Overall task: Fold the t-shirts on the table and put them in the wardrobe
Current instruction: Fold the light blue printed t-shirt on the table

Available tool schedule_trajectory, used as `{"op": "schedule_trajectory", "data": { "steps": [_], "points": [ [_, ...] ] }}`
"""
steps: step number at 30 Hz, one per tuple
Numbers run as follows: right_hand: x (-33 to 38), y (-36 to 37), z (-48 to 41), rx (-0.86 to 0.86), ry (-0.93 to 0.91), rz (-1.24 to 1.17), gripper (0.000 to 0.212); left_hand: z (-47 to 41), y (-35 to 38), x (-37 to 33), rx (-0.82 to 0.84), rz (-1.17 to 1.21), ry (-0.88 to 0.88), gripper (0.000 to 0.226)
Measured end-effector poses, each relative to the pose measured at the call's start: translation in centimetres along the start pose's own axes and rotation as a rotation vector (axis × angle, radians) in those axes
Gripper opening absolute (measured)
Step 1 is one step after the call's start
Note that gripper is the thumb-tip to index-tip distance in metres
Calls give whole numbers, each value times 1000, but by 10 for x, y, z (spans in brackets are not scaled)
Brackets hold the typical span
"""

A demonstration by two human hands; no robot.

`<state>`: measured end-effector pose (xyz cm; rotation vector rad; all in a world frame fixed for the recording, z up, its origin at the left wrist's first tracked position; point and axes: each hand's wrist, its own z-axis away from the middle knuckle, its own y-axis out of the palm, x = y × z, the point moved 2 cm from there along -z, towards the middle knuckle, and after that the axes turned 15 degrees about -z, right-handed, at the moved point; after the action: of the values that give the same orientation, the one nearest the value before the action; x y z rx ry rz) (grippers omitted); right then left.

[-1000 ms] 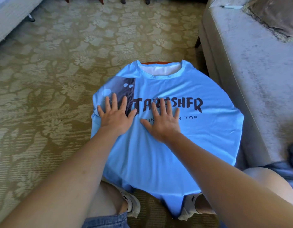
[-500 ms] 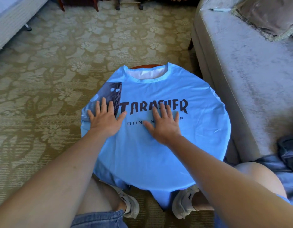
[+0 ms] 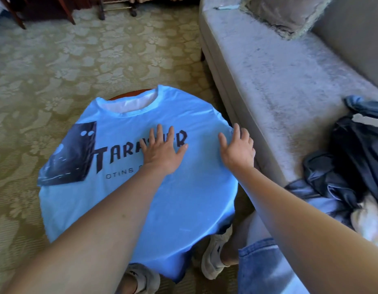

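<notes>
A light blue t-shirt (image 3: 184, 198) with black lettering and a dark printed panel lies face up, draped over a small round table whose brown rim (image 3: 128, 94) shows just behind the collar. My left hand (image 3: 162, 150) lies flat on the lettering at the shirt's middle, fingers spread. My right hand (image 3: 238, 148) rests flat with straight fingers at the shirt's right edge, where the cloth drops over the table's side. The sleeves hang out of sight.
A grey sofa (image 3: 279, 81) runs along the right, close to the table, with a cushion (image 3: 283, 11) at the back and a heap of dark clothes (image 3: 349, 166) on its seat. Patterned carpet (image 3: 56, 71) surrounds the table. Furniture legs (image 3: 65, 9) stand far back. My shoes (image 3: 215, 255) are under the table.
Both hands have slid to the right across the shirt: the left from the dark panel to the middle lettering, the right from the middle to the right edge. The view turned right.
</notes>
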<state>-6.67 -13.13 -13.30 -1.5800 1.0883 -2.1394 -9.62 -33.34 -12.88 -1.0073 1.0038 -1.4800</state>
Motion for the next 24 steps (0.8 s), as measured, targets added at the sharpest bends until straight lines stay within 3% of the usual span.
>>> {"op": "schedule_trajectory", "data": {
  "steps": [6,14,19,21,24],
  "points": [
    [-16,-12,-27,243,211,-473,70,-10,12,-33,-29,-48,-35,72],
    [-17,0,-55,321,196,-665,71,-9,18,-34,-121,-58,-61,70],
    [-12,-2,-63,243,165,-600,74,-9,19,-34,-123,-56,-64,70],
    [1,-5,-56,147,6,-445,76,-9,19,-34,-118,-53,-61,68],
    [29,0,-38,161,-436,101,75,-9,15,-32,-117,10,-38,62]
  ]
}}
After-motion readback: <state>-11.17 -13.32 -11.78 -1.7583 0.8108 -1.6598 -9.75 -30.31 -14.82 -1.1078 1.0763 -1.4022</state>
